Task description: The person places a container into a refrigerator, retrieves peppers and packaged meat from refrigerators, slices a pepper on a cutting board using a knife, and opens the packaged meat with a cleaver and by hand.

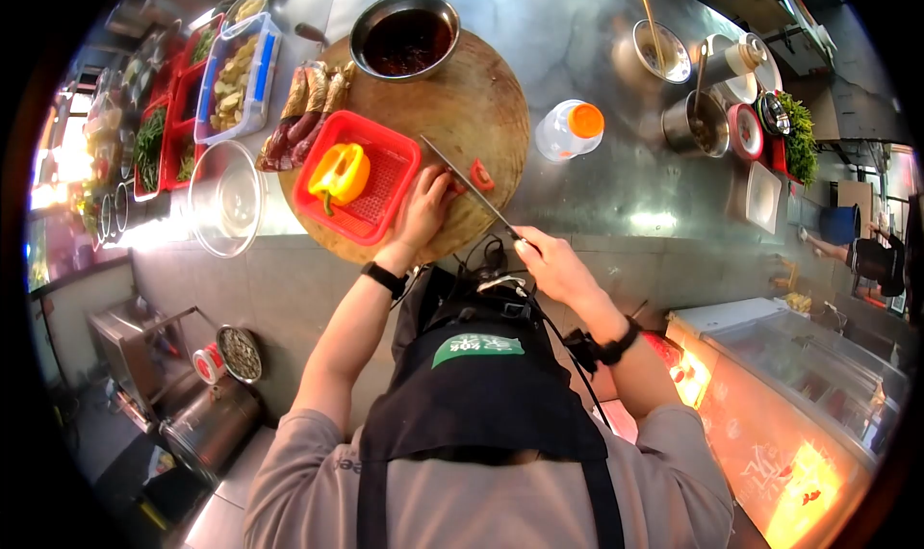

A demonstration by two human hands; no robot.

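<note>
My right hand is closed round the handle of a kitchen knife, its blade slanting across the round wooden chopping board. Beside the blade, my left hand rests on the board with curled fingers, pressing on a red piece that looks like red pepper and is mostly hidden. A cut piece of red pepper lies on the blade's other side. Left of that hand stands a red plastic basket with a yellow bell pepper in it.
A metal bowl of dark liquid sits on the board's far edge. Wrapped dark-red sausages, a clear bowl and a tub of sliced food are left. An orange-capped bottle and a pot stand right.
</note>
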